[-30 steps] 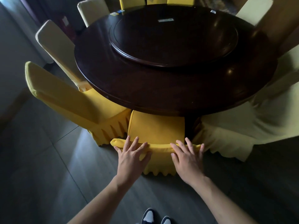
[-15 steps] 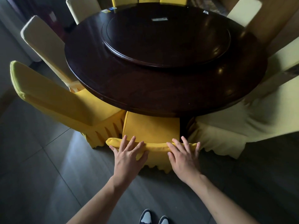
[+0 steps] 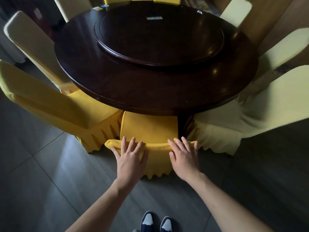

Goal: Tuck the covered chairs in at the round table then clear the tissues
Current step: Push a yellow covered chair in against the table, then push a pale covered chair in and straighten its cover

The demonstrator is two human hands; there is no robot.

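Two hands are on the job: your left hand [image 3: 129,159] and right hand [image 3: 184,158] both lie flat, fingers straight and spread, over the top edge of the yellow chair [image 3: 150,129] directly in front of you at the near rim of the round desk [image 3: 150,91]. Neither hand curls round the backrest; they only press on it. That chair's seat already sits partly under the desk's near rim, so you are likely at the end of the push. Keep the pressure even between both palms so the chair goes in straight, and watch the pleated skirt so that it does not catch on the neighbouring yellow chair [image 3: 66,106] just left of it or the pale cream chair [image 3: 242,114] just right of it. Counting round the desk, I make out two yellow chairs on the near side, a cream chair [image 3: 33,44] at the left, roughly three more cream ones at the right, and further backs at the far rim, cut off by the frame. Small flat packets, possibly the tissues, number about three: one on the turntable [image 3: 154,18] and two near the far rim.
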